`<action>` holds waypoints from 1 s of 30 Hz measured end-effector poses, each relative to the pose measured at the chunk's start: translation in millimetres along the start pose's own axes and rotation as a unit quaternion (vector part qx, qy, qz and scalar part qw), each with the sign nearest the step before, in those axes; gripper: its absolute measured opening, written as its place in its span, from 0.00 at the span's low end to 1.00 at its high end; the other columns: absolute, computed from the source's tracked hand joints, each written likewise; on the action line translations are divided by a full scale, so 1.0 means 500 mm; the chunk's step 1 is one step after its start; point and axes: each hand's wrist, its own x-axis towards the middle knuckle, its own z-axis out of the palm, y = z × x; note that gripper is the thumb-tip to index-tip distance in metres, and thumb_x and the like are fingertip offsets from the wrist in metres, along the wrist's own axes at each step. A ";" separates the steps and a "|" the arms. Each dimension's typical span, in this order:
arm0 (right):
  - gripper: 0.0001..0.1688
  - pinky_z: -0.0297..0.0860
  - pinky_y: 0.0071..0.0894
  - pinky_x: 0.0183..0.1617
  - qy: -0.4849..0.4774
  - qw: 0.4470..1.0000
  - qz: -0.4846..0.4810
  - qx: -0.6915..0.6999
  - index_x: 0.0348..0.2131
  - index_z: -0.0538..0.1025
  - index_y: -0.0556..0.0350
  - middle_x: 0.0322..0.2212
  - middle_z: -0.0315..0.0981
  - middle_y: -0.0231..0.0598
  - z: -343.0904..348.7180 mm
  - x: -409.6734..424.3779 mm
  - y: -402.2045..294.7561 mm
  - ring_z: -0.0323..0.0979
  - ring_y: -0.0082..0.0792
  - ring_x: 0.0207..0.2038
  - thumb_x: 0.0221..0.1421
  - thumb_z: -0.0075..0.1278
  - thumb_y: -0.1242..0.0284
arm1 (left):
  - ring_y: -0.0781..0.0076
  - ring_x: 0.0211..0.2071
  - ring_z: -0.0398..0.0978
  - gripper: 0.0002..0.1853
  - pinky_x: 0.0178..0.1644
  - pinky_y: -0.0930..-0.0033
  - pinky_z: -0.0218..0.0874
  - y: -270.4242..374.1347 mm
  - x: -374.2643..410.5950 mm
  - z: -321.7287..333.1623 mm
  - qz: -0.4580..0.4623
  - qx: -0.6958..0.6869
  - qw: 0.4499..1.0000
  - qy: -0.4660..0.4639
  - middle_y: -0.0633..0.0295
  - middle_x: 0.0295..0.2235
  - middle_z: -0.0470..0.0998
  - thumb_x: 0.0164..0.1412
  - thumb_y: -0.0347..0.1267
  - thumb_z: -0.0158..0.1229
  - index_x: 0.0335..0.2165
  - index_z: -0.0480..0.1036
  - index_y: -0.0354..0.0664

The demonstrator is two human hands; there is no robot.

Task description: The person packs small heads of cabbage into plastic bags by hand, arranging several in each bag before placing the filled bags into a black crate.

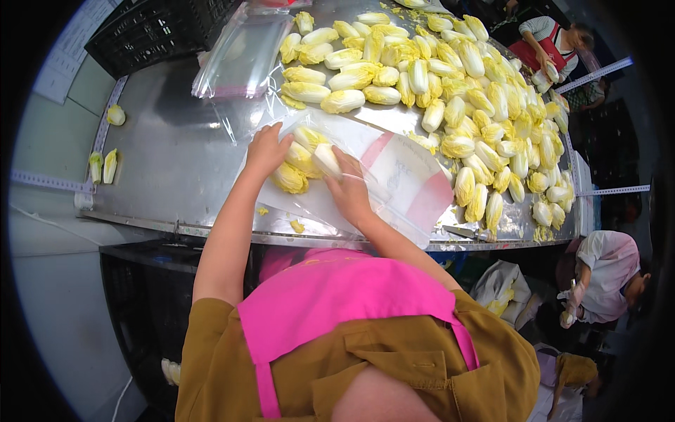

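Observation:
Several small yellow-and-white napa cabbages (290,178) lie together between my hands, with thin clear plastic film (327,124) around or over them. My right hand (349,187) grips a pale cabbage head (327,161) by its right side, and film runs across near that wrist. At the group's upper left, my left hand (266,151) rests with its fingers and thumb against the film and a cabbage. Whether it pinches the film cannot be made out. Beneath lies a whitish sheet (408,163) with pink bands and some writing.
A large heap of napa cabbages (469,100) covers the right of the metal table (163,174). Flat clear plastic bags (240,58) are stacked behind my left hand, near a black crate (158,34). A knife (461,231) lies at the front edge. Other people (606,279) work at right.

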 end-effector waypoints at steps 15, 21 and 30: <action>0.32 0.61 0.35 0.57 -0.083 0.982 0.121 0.117 0.55 0.64 0.56 0.49 0.66 0.45 -0.027 0.024 0.051 0.65 0.40 0.52 0.53 0.54 0.65 | 0.63 0.38 0.75 0.20 0.45 0.67 0.64 -0.057 0.024 0.014 -0.089 -0.195 0.975 -0.057 0.54 0.37 0.76 0.61 0.41 0.51 0.45 0.71 0.38; 0.31 0.64 0.30 0.53 -0.178 0.908 0.248 0.286 0.53 0.67 0.59 0.47 0.69 0.41 -0.063 -0.012 0.032 0.67 0.31 0.49 0.50 0.56 0.71 | 0.54 0.53 0.65 0.24 0.58 0.60 0.53 -0.098 -0.053 0.011 -0.042 -0.127 0.990 0.050 0.48 0.52 0.67 0.65 0.40 0.46 0.54 0.64 0.38; 0.32 0.64 0.27 0.52 -0.178 0.946 0.183 0.201 0.53 0.68 0.57 0.50 0.67 0.42 -0.010 0.021 0.039 0.67 0.32 0.50 0.50 0.58 0.67 | 0.47 0.60 0.54 0.29 0.63 0.57 0.45 -0.077 -0.099 0.004 -0.037 -0.138 0.980 0.136 0.43 0.58 0.59 0.62 0.37 0.50 0.58 0.57 0.37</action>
